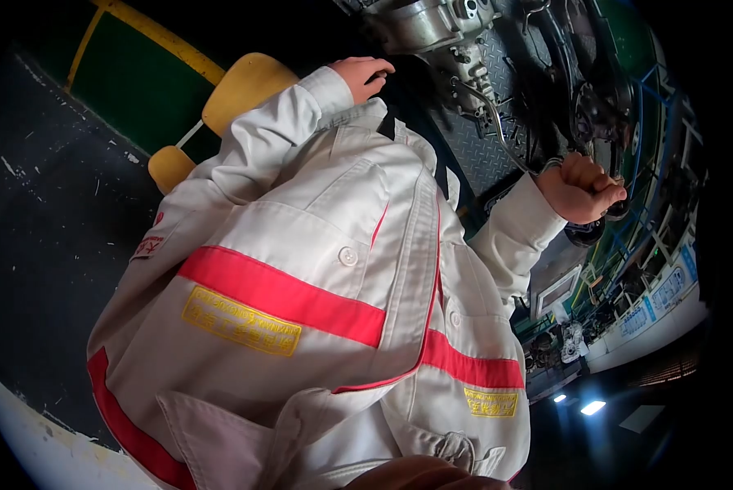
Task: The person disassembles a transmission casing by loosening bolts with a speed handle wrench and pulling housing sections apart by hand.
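We look down on a pale work jacket (285, 220) with red bands across the chest, beside a dark, scuffed floor (56, 188). Dark machine parts (599, 122) run down the far right, and a metal housing (423, 28) with bolted fittings sits at the top of our view, by a diamond-plate surface (471, 155). Next in size we see a yellow chair (248, 86), just past the left sleeve. Our right hand (580, 189) is folded into a fist beside the dark parts; we cannot tell whether it grips anything. Our left hand (361, 77) is half open, fingers loosely bent, visibly holding nothing, near the housing. Thinnest is a bent metal rod (498, 131), reaching towards our right cuff.
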A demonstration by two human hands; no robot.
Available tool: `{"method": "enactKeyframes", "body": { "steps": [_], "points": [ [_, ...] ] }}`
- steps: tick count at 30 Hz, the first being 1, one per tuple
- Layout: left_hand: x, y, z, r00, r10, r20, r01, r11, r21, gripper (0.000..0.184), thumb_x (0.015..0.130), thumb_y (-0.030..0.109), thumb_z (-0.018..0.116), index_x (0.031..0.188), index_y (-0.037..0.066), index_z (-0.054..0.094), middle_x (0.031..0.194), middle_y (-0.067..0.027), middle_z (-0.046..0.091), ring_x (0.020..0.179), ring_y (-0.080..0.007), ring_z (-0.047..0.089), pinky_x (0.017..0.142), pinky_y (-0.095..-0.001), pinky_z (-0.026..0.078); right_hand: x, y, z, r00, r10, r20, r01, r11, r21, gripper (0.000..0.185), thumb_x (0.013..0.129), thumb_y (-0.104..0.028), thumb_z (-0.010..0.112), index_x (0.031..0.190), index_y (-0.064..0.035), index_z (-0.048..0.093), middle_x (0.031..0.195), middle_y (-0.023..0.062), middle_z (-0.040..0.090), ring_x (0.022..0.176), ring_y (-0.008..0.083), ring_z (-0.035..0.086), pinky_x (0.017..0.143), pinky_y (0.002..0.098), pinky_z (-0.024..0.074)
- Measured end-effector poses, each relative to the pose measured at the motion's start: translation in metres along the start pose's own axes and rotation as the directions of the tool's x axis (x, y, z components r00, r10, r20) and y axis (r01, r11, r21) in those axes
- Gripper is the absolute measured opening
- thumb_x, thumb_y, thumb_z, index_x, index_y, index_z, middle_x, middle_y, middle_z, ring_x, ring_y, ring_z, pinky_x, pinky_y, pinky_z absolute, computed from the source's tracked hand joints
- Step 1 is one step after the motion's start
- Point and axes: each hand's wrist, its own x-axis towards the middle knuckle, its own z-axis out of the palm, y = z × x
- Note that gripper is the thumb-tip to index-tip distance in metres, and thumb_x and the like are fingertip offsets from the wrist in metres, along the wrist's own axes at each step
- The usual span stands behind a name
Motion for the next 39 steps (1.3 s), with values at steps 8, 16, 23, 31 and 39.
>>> {"method": "enactKeyframes", "body": {
  "steps": [8, 16, 23, 31, 39],
  "points": [
    [0.015, 0.045, 0.026, 0.970, 0.214, 0.112, -0.212, 0.977, -0.027, 0.031, 0.085, 0.014, 0.053, 0.116, 0.011, 0.056, 0.108, -0.0097, 0.061, 0.101, -0.0266, 0.058, 0.089, -0.0351, 0.046, -0.006, 0.006, 0.006, 0.999, -0.038, -0.023, 0.037, 0.999, -0.014, 0.052, 0.097, -0.041, 0.038, 0.055, -0.0151, 0.023, 0.043, -0.0029, 0.016, 0.037, 0.0097, 0.011, 0.038, 0.0277, 0.0129],
    [0.062, 0.130, 0.092, 0.810, 0.585, 0.044, -0.567, 0.800, -0.195, 0.058, 0.080, 0.019, 0.061, 0.133, 0.008, 0.039, 0.130, -0.0103, 0.045, 0.121, -0.0298, 0.042, 0.102, -0.0393, 0.034, -0.007, 0.020, 0.010, 0.978, -0.061, 0.197, 0.052, 0.997, 0.050, 0.049, 0.095, -0.038, 0.046, 0.057, -0.0109, 0.031, 0.044, -0.0029, 0.020, 0.038, 0.0074, 0.014, 0.039, 0.0272, 0.0123],
    [0.091, 0.180, 0.106, 0.846, 0.513, 0.147, -0.533, 0.826, 0.183, 0.017, 0.079, 0.026, 0.056, 0.093, 0.015, 0.058, 0.091, -0.0017, 0.063, 0.089, -0.0247, 0.058, 0.076, -0.0401, 0.039, 0.000, 0.018, -0.002, 0.908, 0.096, 0.408, -0.184, 0.966, 0.183, 0.043, 0.096, -0.029, 0.044, 0.060, -0.0089, 0.032, 0.047, -0.0023, 0.024, 0.041, 0.0090, 0.017, 0.042, 0.0285, 0.0165],
    [0.177, 0.144, 0.042, 0.827, 0.438, -0.353, -0.431, 0.896, 0.104, 0.017, 0.081, 0.020, 0.057, 0.097, 0.019, 0.062, 0.077, 0.0002, 0.068, 0.076, -0.0195, 0.065, 0.075, -0.0362, 0.043, 0.030, 0.020, -0.009, 0.958, 0.147, 0.245, -0.163, 0.985, 0.047, 0.031, 0.097, -0.025, 0.045, 0.077, -0.0012, 0.049, 0.068, 0.0068, 0.050, 0.065, 0.0189, 0.051, 0.062, 0.0314, 0.0421],
    [0.013, 0.124, 0.062, 0.813, 0.540, 0.219, -0.581, 0.724, 0.372, 0.091, 0.071, 0.034, 0.073, 0.141, 0.002, 0.024, 0.150, -0.0166, 0.016, 0.136, -0.0309, 0.023, 0.105, -0.0407, 0.027, 0.029, 0.007, 0.016, 0.958, 0.139, 0.251, -0.029, 0.917, -0.398, 0.027, 0.098, -0.021, 0.043, 0.109, 0.0009, 0.052, 0.093, 0.0120, 0.062, 0.086, 0.0176, 0.060, 0.079, 0.0283, 0.0470]
  ]
}}
